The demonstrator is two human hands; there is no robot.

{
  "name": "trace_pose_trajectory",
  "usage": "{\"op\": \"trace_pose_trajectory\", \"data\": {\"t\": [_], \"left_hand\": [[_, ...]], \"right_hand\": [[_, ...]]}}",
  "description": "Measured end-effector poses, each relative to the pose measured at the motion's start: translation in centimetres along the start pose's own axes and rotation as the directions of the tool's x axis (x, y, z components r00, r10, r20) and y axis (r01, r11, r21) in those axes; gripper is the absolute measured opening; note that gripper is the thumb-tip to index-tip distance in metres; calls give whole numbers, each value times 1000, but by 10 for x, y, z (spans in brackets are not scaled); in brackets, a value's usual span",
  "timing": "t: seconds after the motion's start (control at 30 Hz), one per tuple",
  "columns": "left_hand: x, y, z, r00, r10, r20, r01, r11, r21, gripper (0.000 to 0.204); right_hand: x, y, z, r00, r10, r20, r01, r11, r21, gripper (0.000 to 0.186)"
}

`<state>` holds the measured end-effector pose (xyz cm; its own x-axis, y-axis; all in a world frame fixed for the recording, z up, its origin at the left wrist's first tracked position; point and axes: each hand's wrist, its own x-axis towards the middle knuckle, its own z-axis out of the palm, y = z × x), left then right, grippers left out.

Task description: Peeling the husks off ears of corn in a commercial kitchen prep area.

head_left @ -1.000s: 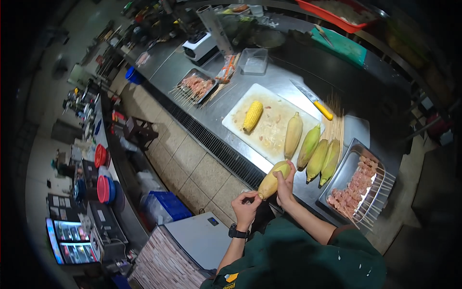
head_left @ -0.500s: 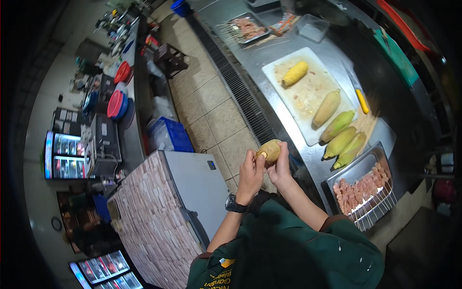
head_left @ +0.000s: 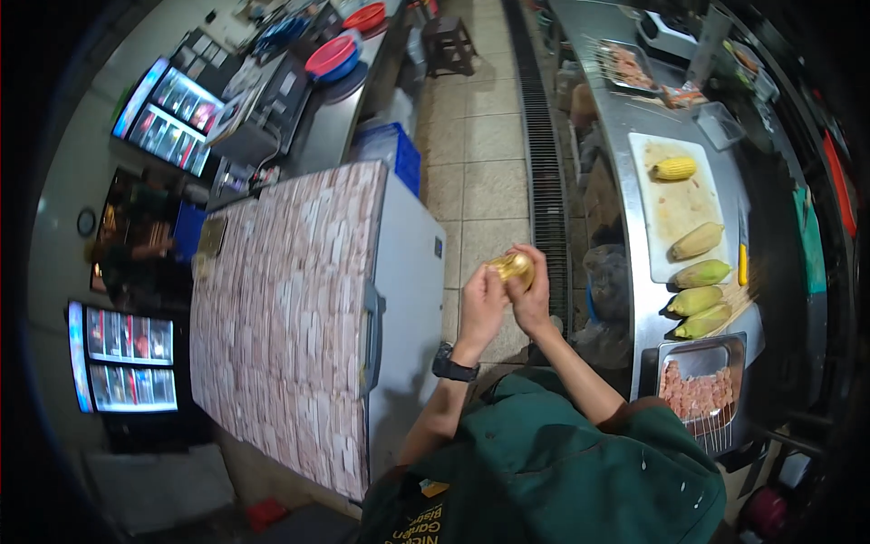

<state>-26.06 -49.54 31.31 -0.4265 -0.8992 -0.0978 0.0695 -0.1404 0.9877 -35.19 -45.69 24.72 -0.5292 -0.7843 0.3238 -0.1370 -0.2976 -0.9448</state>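
Both my hands are closed round an ear of corn, partly hidden by my fingers, over the floor between the freezer and the counter. My left hand is at its near end, thumb and fingers blurred on the husk; my right hand grips it from the right. On the steel counter, a white cutting board bears a peeled yellow cob and a pale husked ear. Several greener ears lie beside it with bamboo skewers and a yellow-handled knife.
A chest freezer with a brick-patterned top fills the left. Behind it are a blue crate and a side counter with bowls. A drain grate runs along the floor. Meat skewers sit in trays on the right counter.
The view has turned, so the counter now lies upright along the right. My hands have carried the ear away from the board, over the floor, and tilted it end-on.
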Motion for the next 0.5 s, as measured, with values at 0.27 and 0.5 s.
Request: {"op": "trace_pose_trajectory", "data": {"t": [0.27, 0.5], "left_hand": [[-94, -29, -101, 910, 353, -218, -175, 802, 571, 28], [-166, -36, -207, 628, 676, -385, -189, 613, 767, 18]], "right_hand": [[-20, -2, 102, 738, 646, 196, -647, 594, 477, 53], [-104, -32, 192, 545, 716, 435, -837, 444, 319, 49]]}}
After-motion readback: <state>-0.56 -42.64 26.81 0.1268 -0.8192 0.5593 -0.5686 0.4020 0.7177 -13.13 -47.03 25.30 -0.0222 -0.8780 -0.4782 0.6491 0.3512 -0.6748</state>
